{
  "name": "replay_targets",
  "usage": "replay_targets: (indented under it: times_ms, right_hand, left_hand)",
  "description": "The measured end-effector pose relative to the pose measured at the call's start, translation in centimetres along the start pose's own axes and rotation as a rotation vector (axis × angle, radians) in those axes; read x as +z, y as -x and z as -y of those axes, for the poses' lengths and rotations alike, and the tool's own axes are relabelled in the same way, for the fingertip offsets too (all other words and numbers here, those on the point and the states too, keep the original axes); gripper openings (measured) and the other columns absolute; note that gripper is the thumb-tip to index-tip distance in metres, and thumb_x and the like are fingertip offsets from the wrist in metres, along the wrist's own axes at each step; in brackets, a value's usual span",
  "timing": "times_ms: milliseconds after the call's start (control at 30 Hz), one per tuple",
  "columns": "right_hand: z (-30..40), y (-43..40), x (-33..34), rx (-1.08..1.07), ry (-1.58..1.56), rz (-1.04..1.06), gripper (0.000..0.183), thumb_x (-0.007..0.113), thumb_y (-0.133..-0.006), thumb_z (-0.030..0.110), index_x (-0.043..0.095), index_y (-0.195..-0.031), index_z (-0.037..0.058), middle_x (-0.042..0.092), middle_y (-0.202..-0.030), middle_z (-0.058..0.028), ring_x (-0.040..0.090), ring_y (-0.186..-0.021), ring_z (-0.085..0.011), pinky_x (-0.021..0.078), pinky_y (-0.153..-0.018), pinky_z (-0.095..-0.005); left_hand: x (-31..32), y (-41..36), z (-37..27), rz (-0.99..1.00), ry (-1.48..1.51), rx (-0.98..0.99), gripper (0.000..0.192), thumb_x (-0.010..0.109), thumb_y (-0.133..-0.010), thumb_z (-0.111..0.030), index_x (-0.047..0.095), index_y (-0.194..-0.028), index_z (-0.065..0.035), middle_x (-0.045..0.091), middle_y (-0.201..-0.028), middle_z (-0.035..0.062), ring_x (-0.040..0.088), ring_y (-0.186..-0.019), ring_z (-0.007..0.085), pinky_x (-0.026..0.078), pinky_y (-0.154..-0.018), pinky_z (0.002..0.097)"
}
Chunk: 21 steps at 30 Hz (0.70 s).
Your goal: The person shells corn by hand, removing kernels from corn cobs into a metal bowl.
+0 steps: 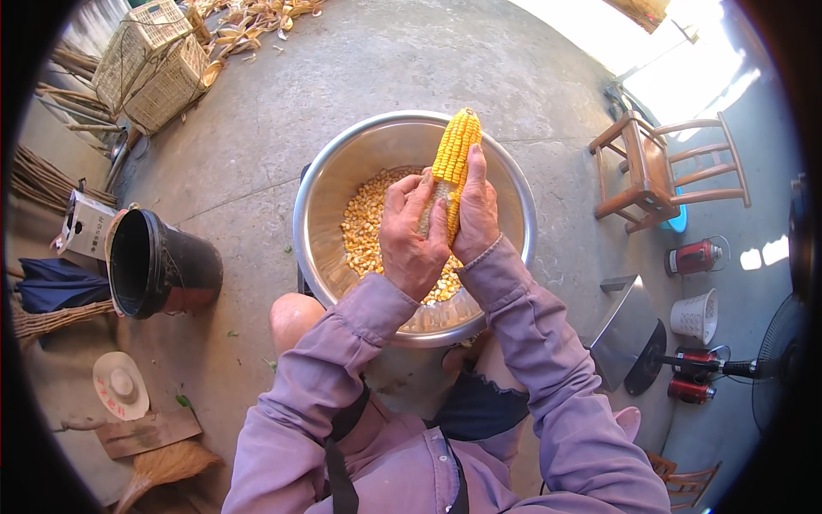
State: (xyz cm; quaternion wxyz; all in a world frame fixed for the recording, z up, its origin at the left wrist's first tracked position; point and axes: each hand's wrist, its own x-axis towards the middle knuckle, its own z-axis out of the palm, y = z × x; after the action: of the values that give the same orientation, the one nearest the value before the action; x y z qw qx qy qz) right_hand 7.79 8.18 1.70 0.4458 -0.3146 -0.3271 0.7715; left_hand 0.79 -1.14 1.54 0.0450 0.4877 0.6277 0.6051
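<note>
An ear of yellow corn [457, 151] is held tilted above a wide stainless steel basin [321, 173]. My right hand [476, 209] wraps around its right side, with the thumb lying along the kernels. My left hand [414, 238] presses on the ear's left side with fingers and thumb, at a patch where the pale cob is bare. The ear's upper part is still covered in rows of kernels; its lower end is hidden by my hands. Loose corn kernels [363, 221] cover the basin's bottom.
A black bucket [192, 263] stands at left, near a straw hat [121, 387] and a broom [170, 466]. Plastic crates [170, 83] and corn husks [257, 26] lie at upper left. On the right are a wooden chair [645, 167], a white basket [695, 315] and a fan [777, 366].
</note>
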Motion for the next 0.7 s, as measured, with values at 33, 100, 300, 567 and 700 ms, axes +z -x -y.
replay_targets:
  times_ms: [33,100,300,567,700]
  right_hand:
    - [0.0,0.2,0.1,-0.001,0.008,0.000,0.061,0.051,-0.111,0.061,0.066,-0.121,0.0028,0.073,-0.101,-0.0096,0.071,-0.088,-0.0175,0.0609,-0.079,-0.0320]
    - [0.1,0.2,0.1,-0.004,0.019,-0.001,0.062,0.052,-0.110,0.062,0.066,-0.121,0.0028,0.073,-0.101,-0.0098,0.071,-0.088,-0.0178,0.0610,-0.079,-0.0322]
    - [0.2,0.4,0.4,-0.039,0.037,-0.018,0.064,0.054,-0.109,0.064,0.065,-0.123,0.0024,0.074,-0.102,-0.0125,0.073,-0.088,-0.0196,0.0619,-0.079,-0.0328]
    - [0.0,0.1,0.0,-0.004,0.005,-0.003,0.062,0.051,-0.110,0.063,0.066,-0.122,0.0041,0.070,-0.102,-0.0068,0.069,-0.088,-0.0161,0.0598,-0.078,-0.0315]
    - [-0.2,0.0,-0.4,0.015,0.011,0.019,0.062,0.051,-0.110,0.063,0.066,-0.122,0.0041,0.070,-0.103,-0.0069,0.069,-0.089,-0.0162,0.0601,-0.079,-0.0316]
  left_hand:
    - [0.0,0.0,0.0,-0.002,-0.002,-0.001,0.037,0.070,-0.097,-0.001,0.068,-0.133,0.0092,0.066,-0.130,0.0235,0.068,-0.117,0.0371,0.056,-0.101,0.0424]
    - [0.0,0.1,0.1,-0.010,0.008,0.054,0.035,0.072,-0.097,-0.001,0.070,-0.130,0.0079,0.067,-0.131,0.0234,0.069,-0.119,0.0371,0.057,-0.101,0.0430]
    - [0.3,0.3,0.1,-0.034,0.082,0.020,0.035,0.071,-0.097,-0.001,0.069,-0.130,0.0072,0.067,-0.131,0.0240,0.070,-0.120,0.0371,0.057,-0.101,0.0430]
    - [-0.1,-0.2,-0.7,0.008,-0.002,-0.010,0.036,0.065,-0.100,0.000,0.067,-0.135,0.0099,0.065,-0.128,0.0231,0.068,-0.114,0.0358,0.055,-0.100,0.0412]
    - [-0.1,-0.1,-0.6,0.004,0.019,0.004,0.033,0.067,-0.100,-0.001,0.070,-0.132,0.0093,0.067,-0.127,0.0225,0.068,-0.115,0.0350,0.056,-0.100,0.0414]
